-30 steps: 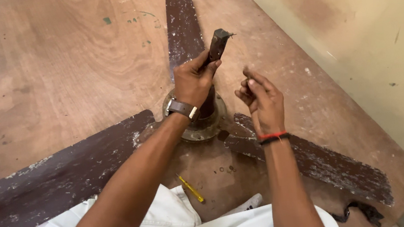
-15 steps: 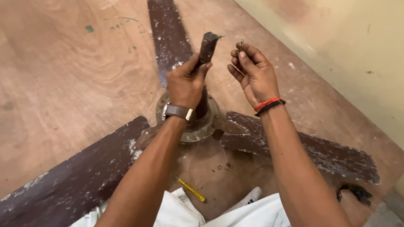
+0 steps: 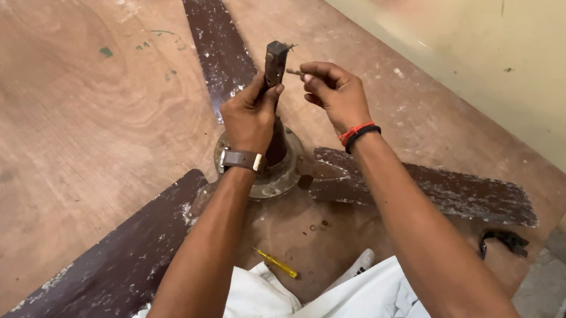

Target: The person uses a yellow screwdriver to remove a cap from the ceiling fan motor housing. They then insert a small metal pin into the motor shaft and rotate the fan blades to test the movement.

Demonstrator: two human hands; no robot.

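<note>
While the fan (image 3: 267,174) lies flat on the bench (image 3: 64,118), the left hand (image 3: 249,114) grips its upright rod (image 3: 274,77) to steady it; the right hand (image 3: 335,92) pinches a small pin (image 3: 294,72) beside the rod's top.

A worn brown plywood board (image 3: 71,117) fills most of the scene, scuffed and flecked with pale paint and a few green marks at the far left; a yellowish plastered wall (image 3: 492,28) rises along the right; grey floor (image 3: 543,279) shows at the near right corner.
</note>
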